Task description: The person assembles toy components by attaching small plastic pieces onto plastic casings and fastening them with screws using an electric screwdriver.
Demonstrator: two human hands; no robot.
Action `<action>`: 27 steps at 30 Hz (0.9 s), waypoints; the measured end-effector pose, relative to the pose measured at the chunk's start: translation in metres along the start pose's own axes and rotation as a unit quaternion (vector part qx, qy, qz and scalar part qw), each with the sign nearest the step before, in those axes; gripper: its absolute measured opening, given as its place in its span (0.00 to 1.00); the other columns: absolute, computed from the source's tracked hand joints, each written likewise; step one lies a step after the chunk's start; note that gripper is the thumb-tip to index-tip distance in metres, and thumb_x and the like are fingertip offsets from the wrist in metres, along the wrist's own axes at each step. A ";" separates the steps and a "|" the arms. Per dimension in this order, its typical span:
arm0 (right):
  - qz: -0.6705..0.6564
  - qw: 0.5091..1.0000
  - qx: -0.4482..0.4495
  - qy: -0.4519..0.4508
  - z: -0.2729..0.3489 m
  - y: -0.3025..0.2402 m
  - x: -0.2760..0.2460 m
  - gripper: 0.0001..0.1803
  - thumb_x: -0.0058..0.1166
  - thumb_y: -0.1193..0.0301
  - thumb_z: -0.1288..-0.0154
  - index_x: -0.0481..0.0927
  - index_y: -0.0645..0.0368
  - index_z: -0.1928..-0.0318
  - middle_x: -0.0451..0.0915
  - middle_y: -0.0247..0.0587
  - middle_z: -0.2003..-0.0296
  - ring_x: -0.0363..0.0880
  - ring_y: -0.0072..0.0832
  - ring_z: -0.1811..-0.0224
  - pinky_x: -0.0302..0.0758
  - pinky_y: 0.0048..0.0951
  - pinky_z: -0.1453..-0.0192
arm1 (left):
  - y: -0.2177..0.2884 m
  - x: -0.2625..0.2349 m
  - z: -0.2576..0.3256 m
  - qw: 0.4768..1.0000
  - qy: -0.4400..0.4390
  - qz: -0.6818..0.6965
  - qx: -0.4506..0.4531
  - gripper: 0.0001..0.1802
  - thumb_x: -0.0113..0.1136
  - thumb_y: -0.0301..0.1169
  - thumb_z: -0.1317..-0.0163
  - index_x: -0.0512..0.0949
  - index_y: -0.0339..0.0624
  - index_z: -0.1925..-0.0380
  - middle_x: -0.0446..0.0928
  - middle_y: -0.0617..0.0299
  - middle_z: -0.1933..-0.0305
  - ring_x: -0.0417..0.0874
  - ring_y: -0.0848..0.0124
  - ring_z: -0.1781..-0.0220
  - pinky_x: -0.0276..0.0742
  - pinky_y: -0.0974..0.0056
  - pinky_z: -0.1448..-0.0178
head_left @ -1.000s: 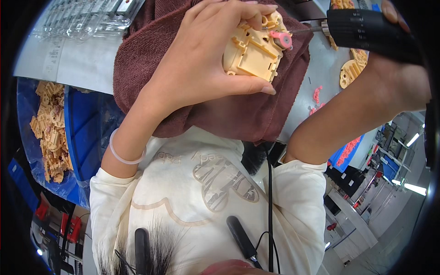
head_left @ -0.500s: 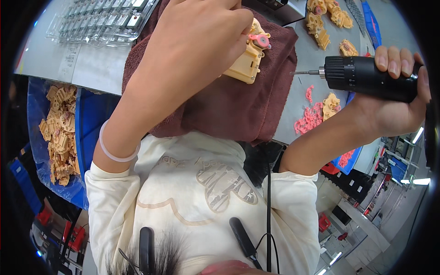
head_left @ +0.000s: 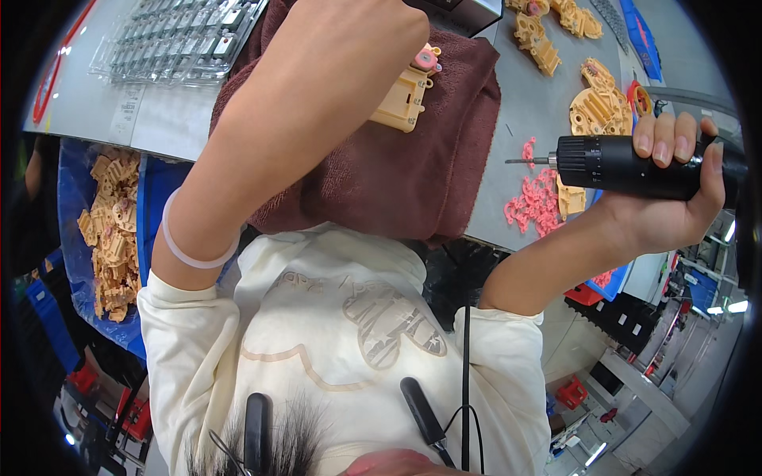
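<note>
- Right hand [head_left: 668,213]: fingers wrapped around black electric screwdriver [head_left: 615,166], bit pointing left.
- Left hand [head_left: 375,33]: far; fingers hidden, cannot tell state.
- Yellow plastic housing [head_left: 403,103]: on brown towel [head_left: 459,151], partly covered by left hand.
- Pink parts [head_left: 537,198]: right of towel.

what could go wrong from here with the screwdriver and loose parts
The bit of the black electric screwdriver in the right hand might scatter the loose pink pieces if it dips, as it appears close to them. Those pieces could also get swept off, lying towards the near edge of the table. The yellow housing might shift, since it seems to rest on a soft brown towel.
</note>
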State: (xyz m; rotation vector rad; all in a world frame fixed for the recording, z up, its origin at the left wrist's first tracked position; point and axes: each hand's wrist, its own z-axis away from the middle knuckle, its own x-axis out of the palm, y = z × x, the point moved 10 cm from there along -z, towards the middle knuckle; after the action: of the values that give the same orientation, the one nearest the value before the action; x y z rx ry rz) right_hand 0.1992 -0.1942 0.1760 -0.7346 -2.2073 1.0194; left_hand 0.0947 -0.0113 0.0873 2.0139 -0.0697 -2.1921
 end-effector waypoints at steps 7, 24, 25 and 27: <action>0.013 0.998 0.013 0.058 0.017 -0.004 -0.022 0.16 0.53 0.66 0.34 0.74 0.65 0.52 0.71 0.38 0.74 0.70 0.27 0.77 0.71 0.32 0.70 | -0.042 0.015 0.008 0.983 -0.101 0.106 -0.108 0.17 0.67 0.34 0.41 0.80 0.32 0.56 0.79 0.49 0.47 0.80 0.59 0.45 0.75 0.55 0.43; 0.033 0.997 0.017 0.073 0.005 0.002 -0.055 0.21 0.64 0.61 0.39 0.69 0.64 0.61 0.67 0.39 0.70 0.66 0.27 0.70 0.65 0.29 0.62 | -0.131 0.082 0.357 0.796 0.007 0.267 -0.543 0.12 0.69 0.28 0.40 0.73 0.37 0.67 0.65 0.65 0.77 0.64 0.76 0.75 0.61 0.67 0.69; 0.035 0.996 0.008 0.082 0.004 0.002 -0.050 0.25 0.67 0.56 0.41 0.68 0.63 0.62 0.67 0.40 0.69 0.67 0.28 0.69 0.66 0.30 0.60 | -0.132 0.077 0.348 0.807 0.022 0.264 -0.528 0.14 0.68 0.30 0.39 0.70 0.39 0.68 0.63 0.67 0.78 0.61 0.77 0.76 0.58 0.67 0.70; 0.085 0.990 -0.008 0.116 0.003 -0.002 -0.049 0.38 0.73 0.44 0.49 0.69 0.65 0.61 0.67 0.43 0.68 0.67 0.31 0.67 0.67 0.33 0.57 | -0.135 0.070 0.337 0.823 0.051 0.262 -0.501 0.16 0.67 0.34 0.36 0.68 0.41 0.71 0.60 0.69 0.78 0.57 0.78 0.76 0.55 0.68 0.71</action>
State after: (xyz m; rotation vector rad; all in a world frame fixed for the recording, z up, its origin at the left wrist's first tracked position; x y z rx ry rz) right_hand 0.2291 -0.2302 0.1621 -1.0102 -1.9816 0.9451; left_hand -0.2576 0.0852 0.0290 1.2638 0.4083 -1.2993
